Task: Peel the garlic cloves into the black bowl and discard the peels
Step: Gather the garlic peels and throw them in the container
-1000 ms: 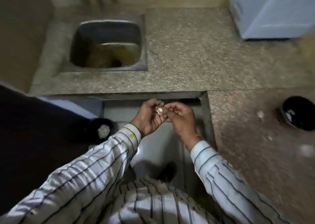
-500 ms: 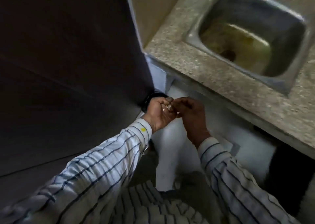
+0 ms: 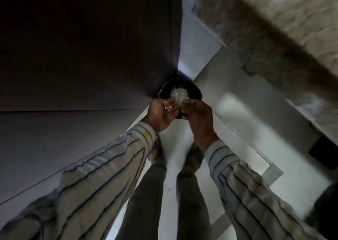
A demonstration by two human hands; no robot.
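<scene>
Garlic clove (image 3: pixel 167 108) is sitting in the left hand (image 3: pixel 161 114), whose grip is curling around it; the right hand (image 3: pixel 196 115) is pinching at it, just above the black bin (image 3: pixel 195 91) holding peels (image 3: pixel 178 95) directly beyond both hands.

Both hands held close together just above a dark bin (image 3: pixel 195 91), arms reaching down and forward in striped sleeves (image 3: pixel 102 164). Left hand (image 3: pixel 162 114) turned palm inward, fingers curled around small pale bits at the fingertips, a ring on one finger. Right hand (image 3: pixel 198 119) back-up beside it, fingers bent toward the left hand's fingertips, almost touching; whether anything is pinched there cannot be told. Wrists bare past the cuffs, a yellow spot on the left cuff. Legs and feet straight below the hands, nearer than the bin.
</scene>
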